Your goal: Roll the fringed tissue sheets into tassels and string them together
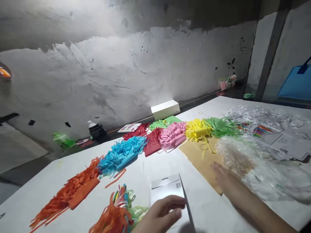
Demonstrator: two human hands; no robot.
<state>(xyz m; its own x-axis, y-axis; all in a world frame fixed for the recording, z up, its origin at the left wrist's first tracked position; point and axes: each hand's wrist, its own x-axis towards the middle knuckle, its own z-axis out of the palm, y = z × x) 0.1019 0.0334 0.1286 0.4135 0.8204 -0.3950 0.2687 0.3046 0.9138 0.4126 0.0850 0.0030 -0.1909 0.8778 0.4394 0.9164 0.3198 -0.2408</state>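
My left hand [165,212] is at the bottom middle over a flat white package with a hang hole [167,186]. Its fingers are bent, with a gap between them and the thumb, and nothing shows in the gap. To its left lies a multicoloured bundle of paper strips [115,210], orange at the front. My right hand [220,174], somewhat blurred, is over a sheet of brown card [199,160], fingers stretched out and apparently holding nothing. Crumpled clear plastic [264,171] lies just right of it. Whether either hand touches what is beneath is unclear.
Fringed paper runs across the white table [136,191]: orange [80,184], blue [123,153], dark red [153,142], pink [172,134], yellow [198,129] and green [222,126]. A white box [165,110] stands by the wall. Printed white packages [284,142] lie right.
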